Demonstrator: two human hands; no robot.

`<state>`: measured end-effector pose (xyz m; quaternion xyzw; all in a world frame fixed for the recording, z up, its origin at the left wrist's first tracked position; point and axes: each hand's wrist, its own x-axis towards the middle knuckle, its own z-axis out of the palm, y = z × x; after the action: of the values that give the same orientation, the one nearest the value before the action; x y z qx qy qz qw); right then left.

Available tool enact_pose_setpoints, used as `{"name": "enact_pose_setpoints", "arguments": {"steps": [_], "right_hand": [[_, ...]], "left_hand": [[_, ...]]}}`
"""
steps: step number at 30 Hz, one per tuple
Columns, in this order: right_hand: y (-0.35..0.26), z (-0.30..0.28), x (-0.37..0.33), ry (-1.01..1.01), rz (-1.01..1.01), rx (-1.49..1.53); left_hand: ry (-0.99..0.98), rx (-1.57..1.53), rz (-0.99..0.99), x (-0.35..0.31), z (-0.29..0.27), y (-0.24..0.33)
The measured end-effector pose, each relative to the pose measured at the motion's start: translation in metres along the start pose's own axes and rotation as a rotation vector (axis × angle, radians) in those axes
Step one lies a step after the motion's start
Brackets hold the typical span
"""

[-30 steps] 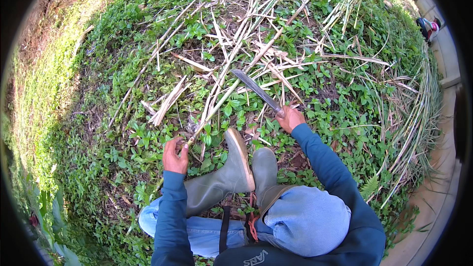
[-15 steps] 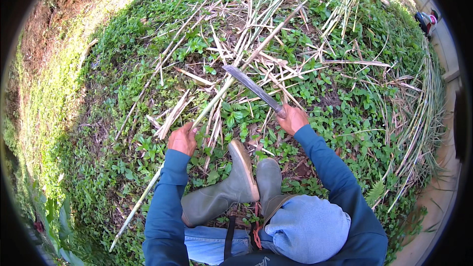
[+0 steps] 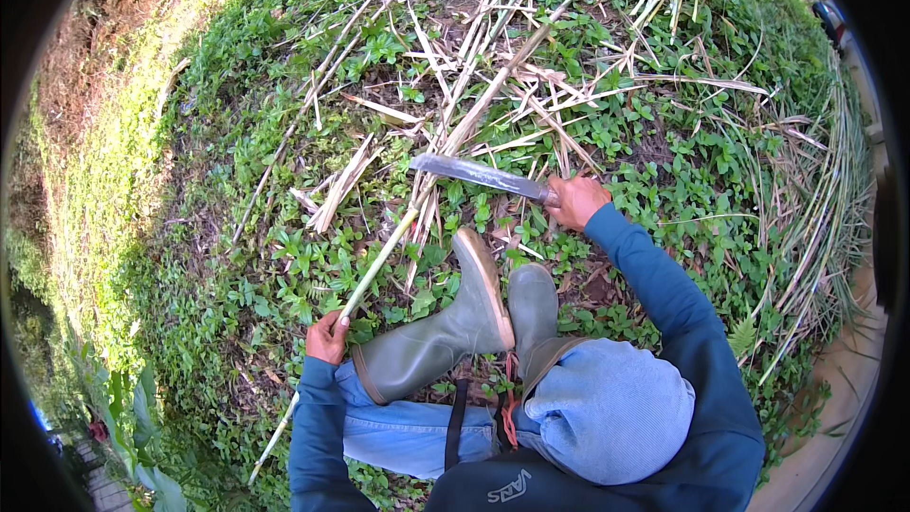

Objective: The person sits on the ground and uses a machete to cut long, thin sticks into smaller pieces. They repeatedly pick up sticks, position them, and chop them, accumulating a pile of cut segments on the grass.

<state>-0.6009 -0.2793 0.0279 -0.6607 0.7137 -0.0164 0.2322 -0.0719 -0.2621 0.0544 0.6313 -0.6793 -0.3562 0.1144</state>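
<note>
My left hand [image 3: 327, 337] is closed round a long pale-green stalk [image 3: 382, 254]. The stalk slants from the lower left past my boots up towards the dry stalks at the far middle. In my right hand [image 3: 577, 202] is the handle of a machete [image 3: 482, 173]. Its blade points left, nearly level, and its tip end crosses over the stalk; whether it touches the stalk I cannot tell. Shreds of dry sheath [image 3: 343, 185] lie beside the stalk on the leafy ground.
My green rubber boots [image 3: 445, 322] rest just nearer than the blade. Bundles of long green stalks lie at the far middle and along the right [image 3: 806, 265]. A pale ledge [image 3: 848, 379] curves round the right side. Low leafy plants cover the ground.
My left hand has moved nearer to me and slightly left. The machete has turned from a steep slant to nearly level, its tip end now lower over the stalk.
</note>
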Motion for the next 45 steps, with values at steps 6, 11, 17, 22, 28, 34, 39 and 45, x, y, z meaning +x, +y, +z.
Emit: {"name": "enact_pose_setpoints", "arguments": {"steps": [6, 11, 17, 22, 28, 34, 39, 45], "right_hand": [[0.034, 0.001, 0.045, 0.353, 0.393, 0.294], [-0.009, -0.001, 0.003, 0.136, 0.069, 0.18], [-0.015, 0.026, 0.007, 0.077, 0.114, 0.198], [0.01, 0.035, 0.033, 0.223, 0.124, 0.189], [0.036, 0.031, 0.044, 0.33, 0.345, 0.279], [-0.002, 0.013, 0.02, 0.054, 0.01, 0.102], [-0.004, 0.037, 0.029, 0.242, 0.248, 0.329], [-0.029, 0.014, -0.003, -0.053, -0.051, 0.074]], "left_hand": [[-0.027, -0.062, 0.008, 0.009, 0.0, -0.008], [-0.013, 0.044, -0.027, 0.009, 0.001, 0.008], [0.045, 0.208, -0.017, 0.008, 0.013, 0.021], [0.026, 0.109, 0.0, 0.011, 0.006, -0.005], [-0.024, 0.039, -0.017, 0.017, 0.011, -0.007], [0.068, 0.198, 0.006, 0.008, 0.006, -0.001], [0.126, 0.148, 0.04, 0.01, 0.013, -0.004], [0.059, 0.168, 0.023, 0.005, 0.006, -0.002]]}}
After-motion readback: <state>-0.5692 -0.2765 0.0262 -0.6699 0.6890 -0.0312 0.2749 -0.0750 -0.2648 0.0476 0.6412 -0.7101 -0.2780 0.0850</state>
